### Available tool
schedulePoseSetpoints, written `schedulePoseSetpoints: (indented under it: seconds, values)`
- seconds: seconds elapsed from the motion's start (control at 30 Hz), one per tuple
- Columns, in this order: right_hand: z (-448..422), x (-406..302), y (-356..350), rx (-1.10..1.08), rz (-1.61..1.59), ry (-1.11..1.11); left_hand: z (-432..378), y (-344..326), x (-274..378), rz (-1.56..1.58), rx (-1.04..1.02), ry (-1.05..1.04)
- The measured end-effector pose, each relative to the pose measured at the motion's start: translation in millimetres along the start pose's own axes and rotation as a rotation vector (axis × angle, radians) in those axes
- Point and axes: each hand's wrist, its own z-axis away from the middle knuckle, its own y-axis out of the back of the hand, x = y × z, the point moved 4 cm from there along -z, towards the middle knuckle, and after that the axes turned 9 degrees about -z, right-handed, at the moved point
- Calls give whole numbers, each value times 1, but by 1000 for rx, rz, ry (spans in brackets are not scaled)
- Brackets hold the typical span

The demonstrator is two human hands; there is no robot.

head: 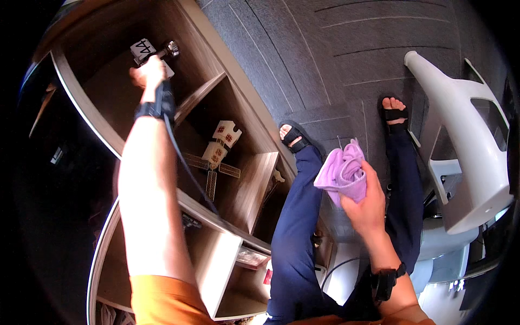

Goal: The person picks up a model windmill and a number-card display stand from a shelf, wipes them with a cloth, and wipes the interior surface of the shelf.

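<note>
My left hand (151, 74) reaches into an upper compartment of a wood-grain shelf unit (203, 91). It is at a small ornament (163, 53) with a dark bar and a shiny metal end. A white block bearing large black writing (142, 49) sits right beside it. The fingertips are hidden, so whether they grip the ornament cannot be told. My right hand (367, 205) holds a crumpled purple cloth (343, 172) in front of my legs, above the floor. The cloth is bunched between thumb and fingers.
A windmill-like model (219, 148) with lattice blades stands in the neighbouring compartment. Lower compartments hold a framed item (252, 258) and a red-and-white item (268, 274). A white plastic stool (471, 142) is on the right, on the grey floor (284, 61). A dark cable (189, 170) runs from my left wrist.
</note>
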Motion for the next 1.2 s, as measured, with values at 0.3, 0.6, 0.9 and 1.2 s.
schedulePoseSetpoints:
  seconds: [0.3,0.6,0.9,1.2]
  values:
    - [-7,-28,-1,-38,-22,61,-190,-56,-44,-62,-486,4]
    - [-2,-38,-25,-147,-38,157,-179,-34,-43,-105,-515,-69]
    - [7,5,-35,-83,61,89,-47,-5,-23,398,-279,129]
    - [22,28,-2,24,-404,35,127,113,38,656,-727,-203]
